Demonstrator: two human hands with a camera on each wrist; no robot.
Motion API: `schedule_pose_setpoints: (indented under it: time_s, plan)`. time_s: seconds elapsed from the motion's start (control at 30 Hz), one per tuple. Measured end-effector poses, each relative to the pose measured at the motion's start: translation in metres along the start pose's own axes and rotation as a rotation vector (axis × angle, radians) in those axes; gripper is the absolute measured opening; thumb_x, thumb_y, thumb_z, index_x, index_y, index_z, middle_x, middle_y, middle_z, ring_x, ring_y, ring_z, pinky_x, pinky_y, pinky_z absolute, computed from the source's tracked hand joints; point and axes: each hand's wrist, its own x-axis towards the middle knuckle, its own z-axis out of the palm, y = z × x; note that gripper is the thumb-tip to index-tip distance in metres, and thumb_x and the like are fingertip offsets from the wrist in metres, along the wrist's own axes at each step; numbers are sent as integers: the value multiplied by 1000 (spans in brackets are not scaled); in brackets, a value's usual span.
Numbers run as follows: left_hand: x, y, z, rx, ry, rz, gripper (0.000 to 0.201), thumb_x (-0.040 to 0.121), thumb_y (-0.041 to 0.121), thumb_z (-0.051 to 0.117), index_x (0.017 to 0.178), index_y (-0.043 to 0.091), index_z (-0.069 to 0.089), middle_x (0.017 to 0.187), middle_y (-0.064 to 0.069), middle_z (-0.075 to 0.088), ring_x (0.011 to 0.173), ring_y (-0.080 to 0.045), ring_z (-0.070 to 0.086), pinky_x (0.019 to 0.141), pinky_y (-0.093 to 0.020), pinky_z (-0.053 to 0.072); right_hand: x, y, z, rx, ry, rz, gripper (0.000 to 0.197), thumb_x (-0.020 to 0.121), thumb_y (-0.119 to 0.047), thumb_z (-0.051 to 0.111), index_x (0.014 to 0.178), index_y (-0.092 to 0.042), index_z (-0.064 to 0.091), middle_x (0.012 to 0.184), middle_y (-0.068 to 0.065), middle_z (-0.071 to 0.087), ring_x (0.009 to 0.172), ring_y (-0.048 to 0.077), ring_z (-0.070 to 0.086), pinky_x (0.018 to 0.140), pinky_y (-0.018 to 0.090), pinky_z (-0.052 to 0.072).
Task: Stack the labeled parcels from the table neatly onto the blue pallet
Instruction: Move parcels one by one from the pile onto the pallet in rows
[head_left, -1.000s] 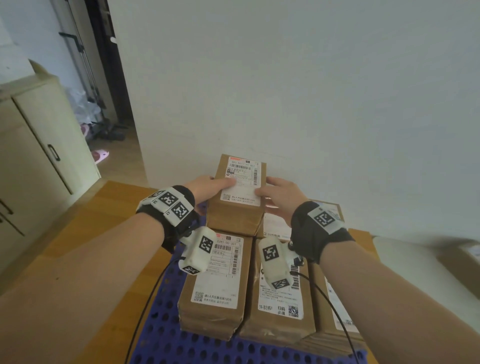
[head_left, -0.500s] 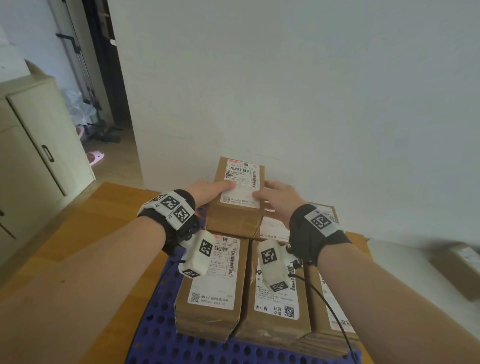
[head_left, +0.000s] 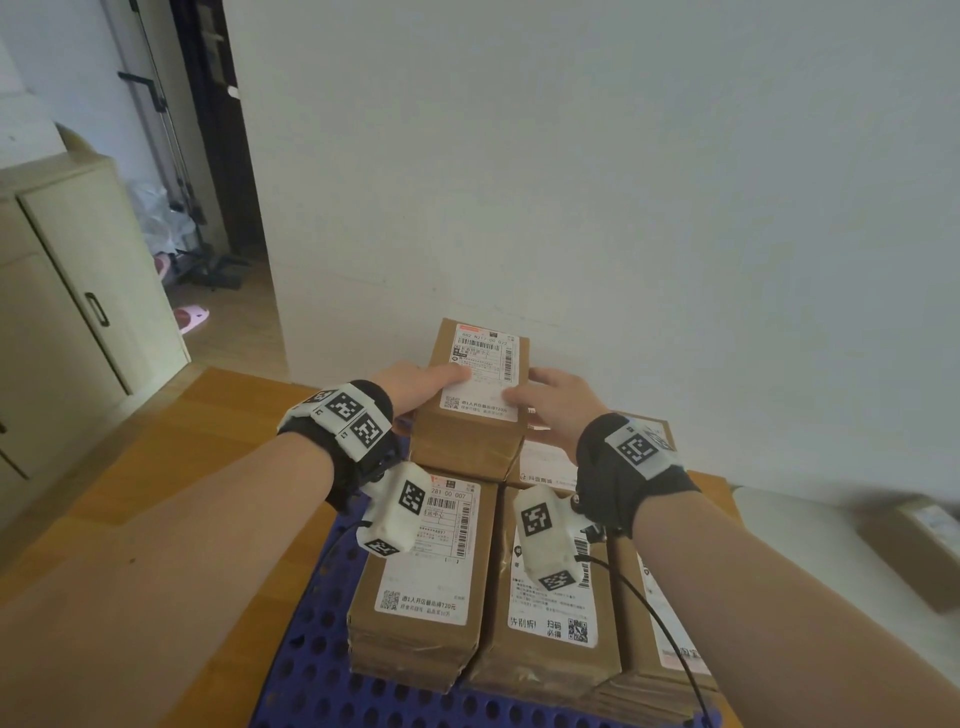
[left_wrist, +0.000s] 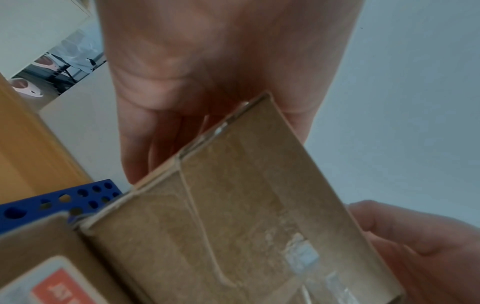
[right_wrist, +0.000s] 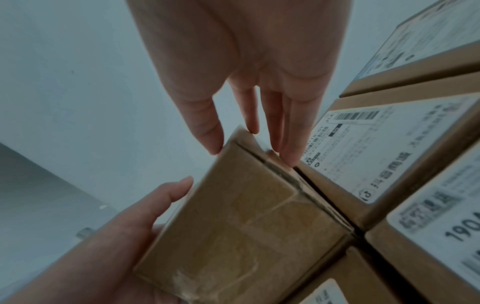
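Observation:
I hold a brown parcel (head_left: 470, 431) with a white label in both hands, over the back left of the stack on the blue pallet (head_left: 311, 654). My left hand (head_left: 415, 382) grips its left side, thumb on the label. My right hand (head_left: 553, 400) pinches its right edge, thumb on top. The left wrist view shows the parcel's taped underside (left_wrist: 246, 216) with my fingers (left_wrist: 145, 148) behind it. In the right wrist view my fingers (right_wrist: 291, 144) press the parcel's edge (right_wrist: 246, 226). Labeled parcels (head_left: 426, 587) (head_left: 550, 618) lie side by side on the pallet below.
A further parcel (head_left: 914, 545) lies on the white table (head_left: 789, 561) at the right. The pallet rests on a wooden surface (head_left: 182, 493). A white wall (head_left: 623, 208) stands close behind the stack, and a beige cabinet (head_left: 67, 312) stands at the left.
Almost nothing: both hands keep the same hold on the parcel over the back of the stack. Only the head view has shifted a little.

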Motion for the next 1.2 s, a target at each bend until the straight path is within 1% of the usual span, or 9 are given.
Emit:
schedule_pose_setpoints:
  time_s: [0.13,0.2,0.27,0.3,0.43,0.63,0.73,0.9,1.2]
  plan:
    - [-1,5,-2,118,41,42,70,87,62,45,127,5,50,124,-10,58,115,-31,54,98,-38,43,-4,-4,-5,-215,87,-59,64,86,-27,64,143,-15,38,139,7,50,121,25,53,101,42,46]
    - [-6,12,-4,189,74,92,82,86,66,41,142,6,35,144,-12,44,128,-30,44,106,-39,36,-8,-10,-11,-330,113,-107,61,88,-28,61,143,-15,38,147,5,41,131,25,43,107,37,38]
    - [-15,23,-5,258,126,178,82,89,61,41,150,10,19,154,-10,27,137,-28,33,108,-38,30,-13,-18,-20,-461,121,-141,58,91,-27,56,144,-17,36,149,3,38,132,23,42,100,26,36]
    - [-20,29,-5,307,151,236,79,91,58,41,150,12,16,156,-8,23,139,-27,30,109,-37,28,-15,-21,-25,-540,132,-153,56,92,-27,53,145,-18,35,149,4,38,131,22,43,97,26,36]
    - [-36,58,7,623,209,471,71,94,50,40,151,16,13,158,-5,16,144,-22,20,116,-42,22,-29,-27,-45,-834,220,-170,54,97,-27,43,148,-20,28,151,5,37,134,25,40,105,31,35]
    - [-60,86,71,1032,147,621,62,96,45,36,149,20,18,158,-5,11,145,-26,11,115,-50,16,-58,-8,-78,-1011,308,-51,53,99,-35,35,149,-24,23,152,5,34,137,28,34,111,40,31]
    - [-73,91,106,1109,53,646,60,95,43,39,148,19,21,158,-7,11,145,-28,10,115,-52,14,-76,8,-104,-1036,384,42,54,98,-39,33,149,-25,22,153,5,31,139,29,31,113,45,28]
    - [-97,96,162,1159,-17,728,60,93,44,43,145,18,27,152,-9,23,139,-29,25,111,-48,24,-116,40,-150,-1002,465,188,56,96,-44,35,148,-26,26,151,5,35,136,31,34,110,45,33]
    - [-145,101,258,1222,-130,800,59,92,43,44,144,19,29,151,-8,26,137,-29,27,110,-48,26,-189,102,-218,-910,520,294,55,97,-41,35,149,-24,25,151,8,34,138,30,32,111,43,32]
